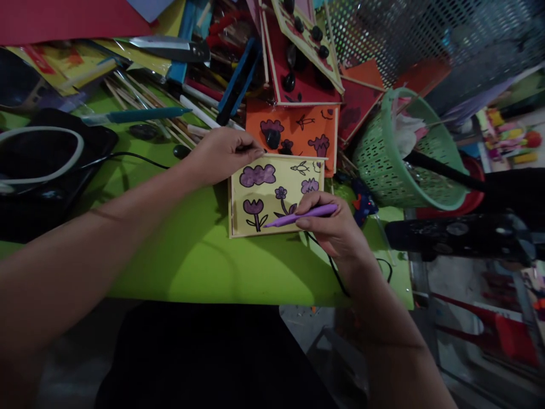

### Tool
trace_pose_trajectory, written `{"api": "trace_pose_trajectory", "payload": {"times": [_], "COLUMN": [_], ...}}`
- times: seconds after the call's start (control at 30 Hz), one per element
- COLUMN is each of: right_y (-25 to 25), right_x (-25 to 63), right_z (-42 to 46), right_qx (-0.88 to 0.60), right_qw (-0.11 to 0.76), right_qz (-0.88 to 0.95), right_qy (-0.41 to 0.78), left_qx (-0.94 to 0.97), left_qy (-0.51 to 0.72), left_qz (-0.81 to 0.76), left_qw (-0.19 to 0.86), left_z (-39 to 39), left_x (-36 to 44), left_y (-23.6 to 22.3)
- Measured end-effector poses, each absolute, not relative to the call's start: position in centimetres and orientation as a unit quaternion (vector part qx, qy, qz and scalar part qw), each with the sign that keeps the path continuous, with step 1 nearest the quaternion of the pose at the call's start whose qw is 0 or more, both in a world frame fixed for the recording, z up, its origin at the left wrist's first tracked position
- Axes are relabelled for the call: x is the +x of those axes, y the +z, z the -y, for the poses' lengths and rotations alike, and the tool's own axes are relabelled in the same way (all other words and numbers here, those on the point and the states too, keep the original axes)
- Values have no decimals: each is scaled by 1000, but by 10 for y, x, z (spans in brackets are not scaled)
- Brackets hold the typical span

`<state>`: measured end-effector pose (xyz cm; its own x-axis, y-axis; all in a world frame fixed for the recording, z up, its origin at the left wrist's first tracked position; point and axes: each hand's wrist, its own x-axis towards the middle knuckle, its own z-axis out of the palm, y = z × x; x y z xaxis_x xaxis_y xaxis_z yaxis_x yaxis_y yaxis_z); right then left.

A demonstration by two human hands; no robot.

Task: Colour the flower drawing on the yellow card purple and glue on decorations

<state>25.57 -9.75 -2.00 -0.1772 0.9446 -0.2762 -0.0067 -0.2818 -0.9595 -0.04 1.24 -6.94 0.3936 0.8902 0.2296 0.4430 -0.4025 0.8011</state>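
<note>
A yellow card (pixel 283 170) edged with thin wooden sticks lies on the green tabletop (pixel 183 255). It carries drawn flowers, a cloud and a bird, several of them coloured purple. My right hand (pixel 336 224) grips a purple marker (pixel 304 216), its tip low over the card near the stem of the left flower. At the card's upper left edge is my left hand (pixel 225 150), fingers pressed together; a small dark spot shows at the fingertips, and what they pinch is hidden. Just behind lies an orange card (pixel 306 122) with similar drawings and dark lumps on it.
Red and yellow stick-framed pieces (pixel 272 51) with black stones stand at the back. A green basket (pixel 368 142) is at the right. Left of them lie a knife (pixel 170 48), a blue cutter (pixel 240 79), a teal pen (pixel 145 115) and a black cable (pixel 136 156).
</note>
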Motion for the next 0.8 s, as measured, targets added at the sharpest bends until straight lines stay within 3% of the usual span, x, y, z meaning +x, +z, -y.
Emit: {"api": "trace_pose_trajectory", "payload": {"times": [0.2,0.8], "right_y": [-27,-21], "right_x": [255,237], "right_z": [103,102], "right_qx": [-510,-525], "right_qw": [405,320], "right_qz": [499,618], "right_qy": [572,490], "left_qx": [772,766], "left_qy": [322,317], "left_qz": [-440,-450], "left_qw": [328,331], "left_z": [-10,-10], "left_x": [1,2], "left_y": [-65,-62]}}
